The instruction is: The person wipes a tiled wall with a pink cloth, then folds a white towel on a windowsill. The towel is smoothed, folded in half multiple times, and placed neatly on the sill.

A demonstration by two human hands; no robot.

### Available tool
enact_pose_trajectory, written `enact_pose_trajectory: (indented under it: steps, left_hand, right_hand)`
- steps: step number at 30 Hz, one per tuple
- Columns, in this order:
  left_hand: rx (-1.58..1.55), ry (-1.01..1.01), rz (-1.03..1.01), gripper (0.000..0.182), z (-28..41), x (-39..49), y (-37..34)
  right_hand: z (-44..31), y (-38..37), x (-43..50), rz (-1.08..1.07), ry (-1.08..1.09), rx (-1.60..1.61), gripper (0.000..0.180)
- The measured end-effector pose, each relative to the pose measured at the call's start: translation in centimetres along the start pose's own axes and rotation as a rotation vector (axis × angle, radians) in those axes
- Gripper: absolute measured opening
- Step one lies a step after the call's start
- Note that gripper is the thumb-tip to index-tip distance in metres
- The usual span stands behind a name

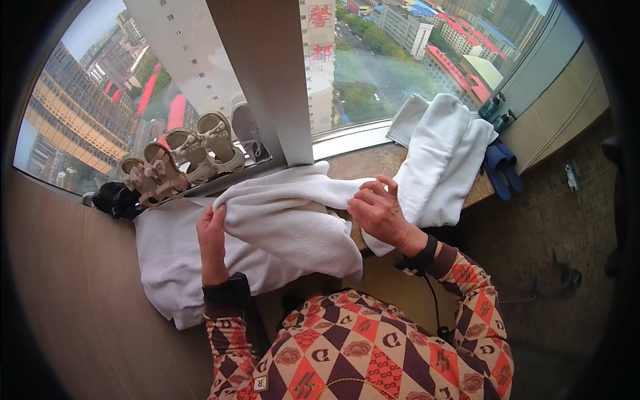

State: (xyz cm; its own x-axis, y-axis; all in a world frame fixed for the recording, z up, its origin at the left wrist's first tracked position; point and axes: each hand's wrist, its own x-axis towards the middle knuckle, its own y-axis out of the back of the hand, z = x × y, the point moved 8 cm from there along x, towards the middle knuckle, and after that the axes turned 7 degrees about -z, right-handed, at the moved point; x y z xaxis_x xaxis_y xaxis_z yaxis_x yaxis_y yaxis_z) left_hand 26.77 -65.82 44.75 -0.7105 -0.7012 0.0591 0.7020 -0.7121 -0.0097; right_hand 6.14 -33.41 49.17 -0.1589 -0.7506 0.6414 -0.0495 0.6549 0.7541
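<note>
A white terry towel stretches between my two hands over a stone window ledge. At its left edge, my left hand pinches the cloth between thumb and fingers. My right hand has hold of the towel's right part, its fingers curled and partly hiding the grip. Beneath and to the left lies another spread white cloth, draping over the ledge's front edge. To the right of my right hand, more white towels lie in long, loosely folded shapes.
Sandals, a grey shoe and a black shoe stand along the window at left. Dark pump bottles and blue slippers are at far right. A window post rises behind the ledge.
</note>
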Motion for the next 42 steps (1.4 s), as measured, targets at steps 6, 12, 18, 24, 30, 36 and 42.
enact_pose_trajectory:
  steps: [6, 12, 18, 24, 30, 36, 42]
  left_hand:
    - [1.103, -0.137, 0.175, 0.036, -3.4, -2.5, 2.4]
    - [1.158, -0.332, -0.009, 0.042, -1.2, -2.6, -6.7]
    - [1.213, -0.398, -0.09, 0.021, -0.2, -2.3, -8.9]
    - [1.133, -0.296, -0.195, 0.01, 3.1, -5.7, -3.8]
    - [0.737, -0.231, -0.333, 0.02, 5.4, -4.4, -7.4]
    - [0.979, 0.147, -0.694, 0.029, 2.0, -4.3, -11.4]
    - [0.7, -0.256, -0.419, 0.017, 4.4, -5.1, -8.2]
  right_hand:
    - [6.2, -6.8, -1.9, -0.316, -0.163, -0.139, 0.02]
    - [11.0, -13.5, -1.8, -0.464, -0.313, -0.18, 0.024]
    - [11.3, -15.6, -1.8, -0.682, -0.316, -0.235, 0.015]
    - [3.3, -0.3, 3.5, -0.298, -0.14, 0.264, 0.009]
    - [-11.4, -2.5, 3.5, -0.266, 0.305, 0.408, 0.012]
    - [-17.1, -6.6, 2.9, -0.267, 0.537, 0.255, 0.007]
    - [-17.4, -6.2, 2.5, -0.314, 0.521, 0.345, 0.015]
